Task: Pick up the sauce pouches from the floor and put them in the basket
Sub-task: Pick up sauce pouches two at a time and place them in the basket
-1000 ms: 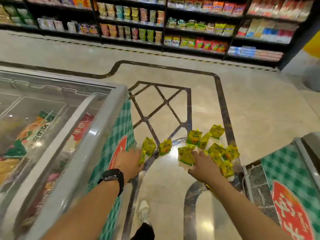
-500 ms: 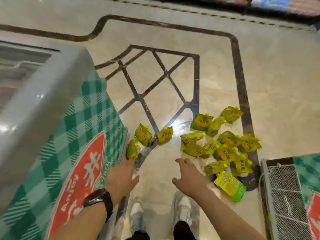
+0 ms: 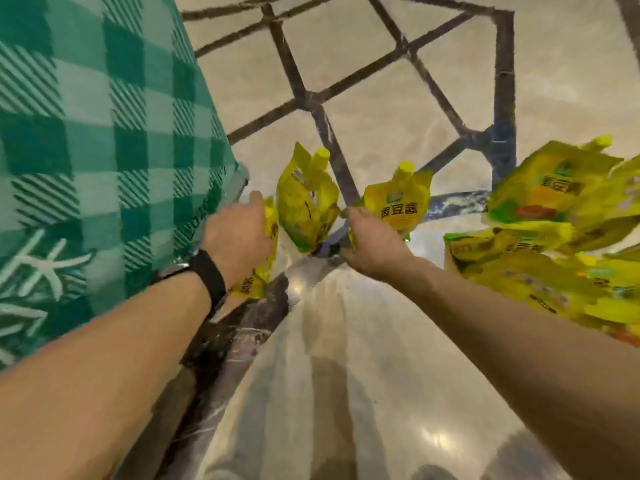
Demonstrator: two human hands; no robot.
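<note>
Scattered yellow sauce pouches (image 3: pixel 306 202), spouts seemingly capped

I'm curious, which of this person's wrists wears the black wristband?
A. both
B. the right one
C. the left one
C: the black wristband sits just behind the left hand, next to the green checked cabinet, while the wrist behind the right hand is bare.

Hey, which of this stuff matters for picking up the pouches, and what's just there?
For the job: left hand, right hand, pouch by the freezer, middle pouch, labelled pouch, pile of pouches.
Just there: freezer, wristwatch.
</note>
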